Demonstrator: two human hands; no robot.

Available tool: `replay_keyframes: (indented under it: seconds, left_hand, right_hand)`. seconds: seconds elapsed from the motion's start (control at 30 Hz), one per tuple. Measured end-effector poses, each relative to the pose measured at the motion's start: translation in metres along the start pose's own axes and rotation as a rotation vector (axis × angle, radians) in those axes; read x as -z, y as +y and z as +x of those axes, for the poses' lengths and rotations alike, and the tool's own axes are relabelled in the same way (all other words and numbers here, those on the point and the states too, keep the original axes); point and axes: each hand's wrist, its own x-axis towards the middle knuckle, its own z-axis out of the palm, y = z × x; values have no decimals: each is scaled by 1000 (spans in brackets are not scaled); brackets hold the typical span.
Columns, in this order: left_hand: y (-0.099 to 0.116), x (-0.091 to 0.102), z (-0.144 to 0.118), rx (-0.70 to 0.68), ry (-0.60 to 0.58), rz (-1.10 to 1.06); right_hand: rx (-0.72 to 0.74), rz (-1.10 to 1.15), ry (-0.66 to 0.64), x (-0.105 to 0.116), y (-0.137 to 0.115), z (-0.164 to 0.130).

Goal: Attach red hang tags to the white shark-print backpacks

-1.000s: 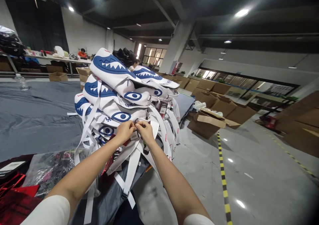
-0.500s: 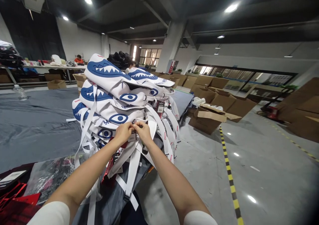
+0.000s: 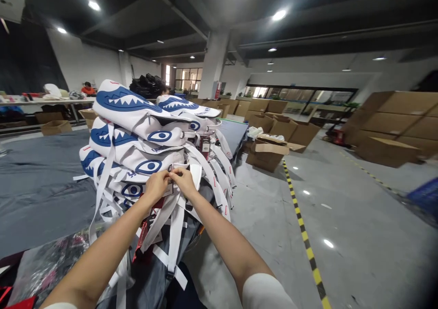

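Backpacks (image 3: pixel 128 103): white, heaped on the grey-covered bench (image 3: pixel 41 186) near its right edge. Four blue toothed-mouth prints visible: three stacked in front, one behind. Lower layers overlap, so can't tell the full total. Four eye prints read clearly (a fifth is mostly hidden).

Hang tags: at least three. One tag (image 3: pixel 168 189) is right under the fingertips, one upper tag (image 3: pixel 205 146) sits among the white straps (image 3: pixel 204 162), one red tag (image 3: pixel 141 241) is lower down. Dark buckle (image 3: pixel 170 275) on a dangling strap.

Left hand (image 3: pixel 156 184) and right hand (image 3: pixel 185 181): one each, fingers drawn into a tight pinch, tips meeting at the side of a backpack below an eye print. Can't tell what, if anything, is between them (too small, partly covered).

One clear plastic bag (image 3: pixel 51 264) on the bench, near left.
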Motion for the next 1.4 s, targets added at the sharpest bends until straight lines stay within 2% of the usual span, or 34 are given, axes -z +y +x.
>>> replay_keyframes:
  seconds: [0.1,0.2,0.33,0.47,0.57,0.7,0.83,0.97,1.1,1.4]
  left_hand:
    - [-2,0,1,12,23,26]
    - [-3,1,1,-36,-19,27]
    - [-2,2,0,-5,-8,60]
    - [-2,2,1,-41,-51,64]
    - [-2,2,1,5,-8,86]
    - [-2,2,1,-30,-24,57]
    - [-1,1,0,-12,17,47]
    - [-2,-1,1,-47,-10,10]
    - [-3,-1,0,-12,36,11]
    - [0,2,-1,-25,13,-31]
  right_hand:
    - [-1,-4,18,-2,2,1]
    - [-6,-5,28,-3,4,2]
    - [-12,-7,35,-3,6,0]
    - [-27,-5,38,-3,7,-1]
    - [-31,-1,29,-2,5,-2]
    - [-28,9,6,1,2,-3]
    - [-40,12,-3,3,0,-3]
    - [-37,6,1,4,-1,-4]
    - [-42,2,-4,4,-3,-6]
    - [-60,5,26,3,-7,-5]
